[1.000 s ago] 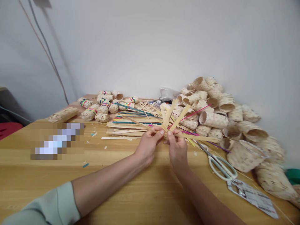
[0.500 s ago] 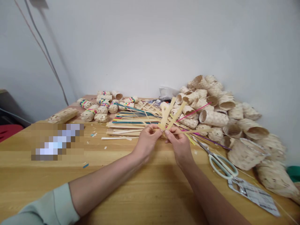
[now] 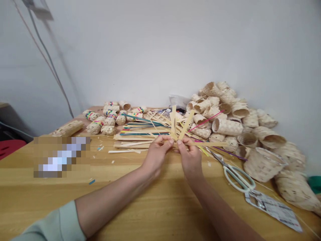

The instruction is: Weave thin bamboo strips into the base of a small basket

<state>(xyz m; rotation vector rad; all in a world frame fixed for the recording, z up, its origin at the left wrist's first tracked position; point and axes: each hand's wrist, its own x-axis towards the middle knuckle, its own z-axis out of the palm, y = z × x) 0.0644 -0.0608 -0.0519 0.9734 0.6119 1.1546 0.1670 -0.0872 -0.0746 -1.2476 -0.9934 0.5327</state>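
Pale bamboo strips [image 3: 187, 125] cross each other between my hands, above the middle of the table. My left hand [image 3: 157, 152] pinches the crossing from the left, thumb and fingers pressed together. From the right, my right hand [image 3: 190, 155] grips the same strips with its thumb on top. Two strips stand up and fan apart, and one sticks out flat to the right past my right hand. The crossing itself is partly hidden by my fingertips. Just behind lies a stack of loose bamboo strips [image 3: 135, 137], some dyed blue, red or yellow.
Woven tubes and baskets [image 3: 265, 164] are heaped at the right. Scissors [image 3: 239, 179] with pale green handles lie near a silvery packet [image 3: 276, 209]. Small woven pieces with coloured bands [image 3: 95, 124] sit back left, near a blurred-out object [image 3: 62, 157]. A wall rises behind the table.
The upright strips in my hands have tilted slightly, and the right-hand strip now reaches out flatter and more visibly. Both hands keep their pinch. The view has shifted slightly.
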